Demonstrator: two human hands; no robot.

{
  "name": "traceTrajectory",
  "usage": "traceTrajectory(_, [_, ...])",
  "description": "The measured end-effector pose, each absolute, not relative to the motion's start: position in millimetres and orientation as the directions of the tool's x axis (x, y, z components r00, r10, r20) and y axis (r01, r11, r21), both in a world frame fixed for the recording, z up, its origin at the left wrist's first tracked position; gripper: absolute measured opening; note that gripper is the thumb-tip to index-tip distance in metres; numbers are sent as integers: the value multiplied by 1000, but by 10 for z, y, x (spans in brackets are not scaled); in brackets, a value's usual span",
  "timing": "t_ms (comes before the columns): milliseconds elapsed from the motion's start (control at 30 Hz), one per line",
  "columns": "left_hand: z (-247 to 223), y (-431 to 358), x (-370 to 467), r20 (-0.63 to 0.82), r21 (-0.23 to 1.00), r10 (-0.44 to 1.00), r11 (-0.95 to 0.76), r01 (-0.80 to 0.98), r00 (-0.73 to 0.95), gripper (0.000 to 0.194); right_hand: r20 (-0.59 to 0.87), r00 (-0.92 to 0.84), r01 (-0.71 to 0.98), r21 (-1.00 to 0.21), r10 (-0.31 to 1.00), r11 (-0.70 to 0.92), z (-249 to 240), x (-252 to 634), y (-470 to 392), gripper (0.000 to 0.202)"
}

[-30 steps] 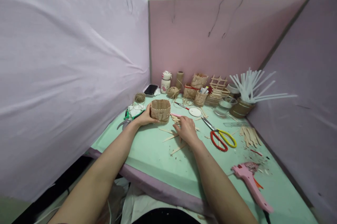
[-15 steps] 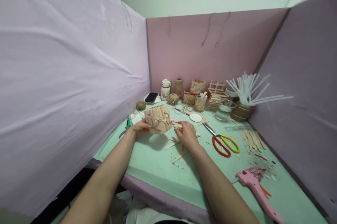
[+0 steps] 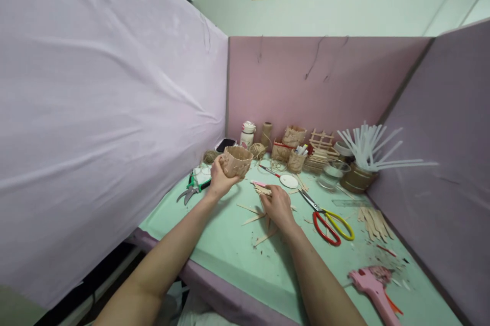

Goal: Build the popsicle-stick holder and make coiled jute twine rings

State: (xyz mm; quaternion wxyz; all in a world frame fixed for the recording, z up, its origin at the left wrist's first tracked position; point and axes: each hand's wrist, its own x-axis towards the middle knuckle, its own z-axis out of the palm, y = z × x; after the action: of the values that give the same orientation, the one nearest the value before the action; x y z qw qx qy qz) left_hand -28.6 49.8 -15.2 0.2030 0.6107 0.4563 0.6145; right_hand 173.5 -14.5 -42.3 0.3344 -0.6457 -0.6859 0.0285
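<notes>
right hand [image 3: 278,207], fingers bent against thin sticks [image 3: 264,190], whether gripping cannot be told, left hand [image 3: 222,181], fingers closed on a tilted basket [image 3: 238,164] above the surface [image 3: 225,249], beyond, a jar [image 3: 357,181] of white rods [image 3: 365,150], a cup [image 3: 295,164] of markers [image 3: 302,150]

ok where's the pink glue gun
In the head view, the pink glue gun lies at lower right on the green tablecloth, right of the right forearm, nearer the person than the red-and-yellow-handled scissors.
</notes>
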Motion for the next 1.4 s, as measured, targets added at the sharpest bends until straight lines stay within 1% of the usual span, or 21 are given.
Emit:
traceTrajectory(67, [-166,478,-248,653,718,718,-483,501,-243,92,418,55,870,-466,907,163,-433,1732,-141,31])
traceTrajectory(133, [-179,454,-221,717,636,650,-463,618,-250,88,413,52,871,-463,909,161,-439,1732,-141,32])
traceTrajectory(233, [-199,429,-201,758,571,609,-450,686,-232,84,408,42,874,-457,912,164,-444,1735,-143,33])
traceTrajectory(400, [-244,420,-193,739,586,620,-397,706,-264,84,410,43,872,-461,911,166,-445,1733,-134,33])
traceTrajectory(733, [-297,381,-138,694,651,649,-381,657,-312,86,408,32,885,-435,912,163,-490,1738,-105,33])
traceTrajectory(933, [-411,442,-122,623,741,708,-398,540,-332,93,412,29,879,-444,911,173,-481,1738,-116,32])
traceTrajectory(1133, [-480,451,-126,486,852,819,-364,377,-306,94,420,39,877,-449,907,170,-455,1738,-127,33])
traceTrajectory(1300, [-512,479,-153,476,866,840,-396,306,-261,99,425,34,874,-452,904,180,-451,1755,-132,31])
traceTrajectory(1400, [-537,493,-177,447,877,865,-372,305,-228,96,430,32,867,-461,902,189,-440,1760,-140,30])
